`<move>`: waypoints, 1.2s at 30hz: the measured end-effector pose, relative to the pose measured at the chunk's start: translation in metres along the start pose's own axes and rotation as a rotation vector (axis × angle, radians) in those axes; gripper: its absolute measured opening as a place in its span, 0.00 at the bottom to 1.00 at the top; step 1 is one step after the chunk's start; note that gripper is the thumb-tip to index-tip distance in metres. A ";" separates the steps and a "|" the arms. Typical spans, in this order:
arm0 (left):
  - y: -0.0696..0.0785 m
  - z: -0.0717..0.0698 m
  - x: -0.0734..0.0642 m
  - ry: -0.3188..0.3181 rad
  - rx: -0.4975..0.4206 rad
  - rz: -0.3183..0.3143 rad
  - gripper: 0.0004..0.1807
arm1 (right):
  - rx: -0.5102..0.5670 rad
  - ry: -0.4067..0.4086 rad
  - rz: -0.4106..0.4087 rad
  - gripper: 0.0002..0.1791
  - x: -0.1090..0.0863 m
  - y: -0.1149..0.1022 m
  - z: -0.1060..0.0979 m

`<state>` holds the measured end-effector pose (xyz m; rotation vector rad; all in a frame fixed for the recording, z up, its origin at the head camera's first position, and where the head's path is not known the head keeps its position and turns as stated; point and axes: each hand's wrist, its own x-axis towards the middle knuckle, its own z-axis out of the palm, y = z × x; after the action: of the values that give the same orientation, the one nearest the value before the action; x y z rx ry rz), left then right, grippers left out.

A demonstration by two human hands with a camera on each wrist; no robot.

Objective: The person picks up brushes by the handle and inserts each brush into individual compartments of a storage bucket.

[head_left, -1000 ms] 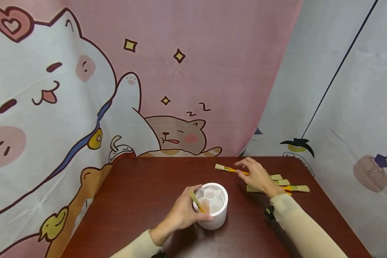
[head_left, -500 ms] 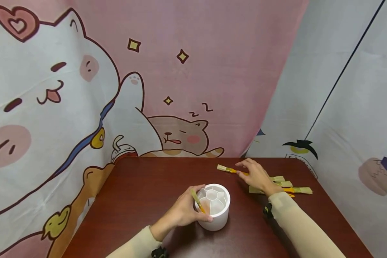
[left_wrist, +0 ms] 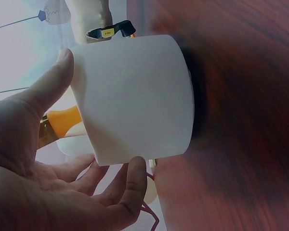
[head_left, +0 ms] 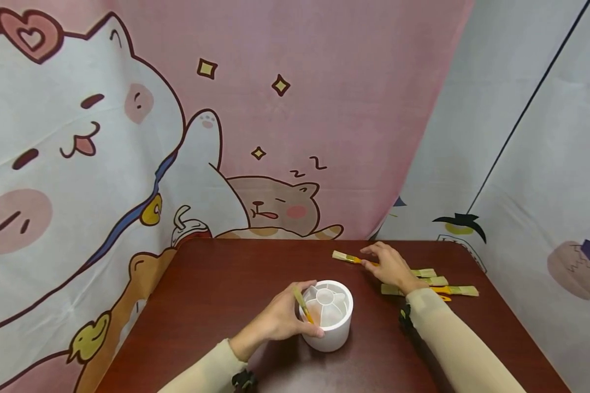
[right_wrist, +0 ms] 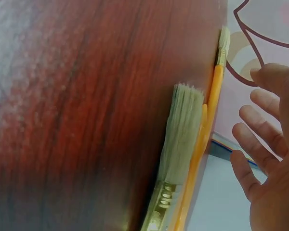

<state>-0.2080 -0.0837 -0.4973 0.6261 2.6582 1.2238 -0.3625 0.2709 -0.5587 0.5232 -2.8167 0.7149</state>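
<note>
A white round brush holder [head_left: 338, 334] with several compartments stands on the table. My left hand [head_left: 275, 316] holds it at the rim, thumb on the near side and fingers on the far side; its wall [left_wrist: 130, 101] fills the middle of the left wrist view. One paintbrush [head_left: 300, 300] leans in the holder, bristles up, beside my palm. My right hand [head_left: 390, 268] hovers at a thin orange-handled paintbrush [head_left: 344, 256] near the back edge. In the right wrist view the fingers are relaxed and apart from that brush's handle [right_wrist: 213, 98].
Several more paintbrushes lie at the right of the table, among them one with pale bristles [head_left: 464, 291] pointing right. A wide brush [right_wrist: 183, 130] lies close in the right wrist view. Printed cloth [head_left: 344, 120] hangs behind the dark red table [head_left: 216, 295].
The head view has shifted slightly, so everything sits a little further right in it. Both hands, the holder and the brushes look otherwise unchanged.
</note>
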 end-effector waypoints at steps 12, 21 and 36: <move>0.004 -0.001 0.000 -0.014 -0.012 0.005 0.61 | 0.006 -0.006 0.020 0.20 0.011 0.008 0.016; 0.000 0.000 0.001 -0.019 -0.025 -0.017 0.62 | -0.010 -0.037 0.064 0.20 0.014 0.005 0.025; -0.002 -0.001 0.001 -0.021 -0.017 -0.013 0.61 | -0.066 -0.041 0.087 0.18 0.022 -0.006 0.031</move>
<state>-0.2095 -0.0848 -0.4982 0.6149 2.6276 1.2284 -0.3832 0.2445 -0.5769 0.4116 -2.9050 0.6317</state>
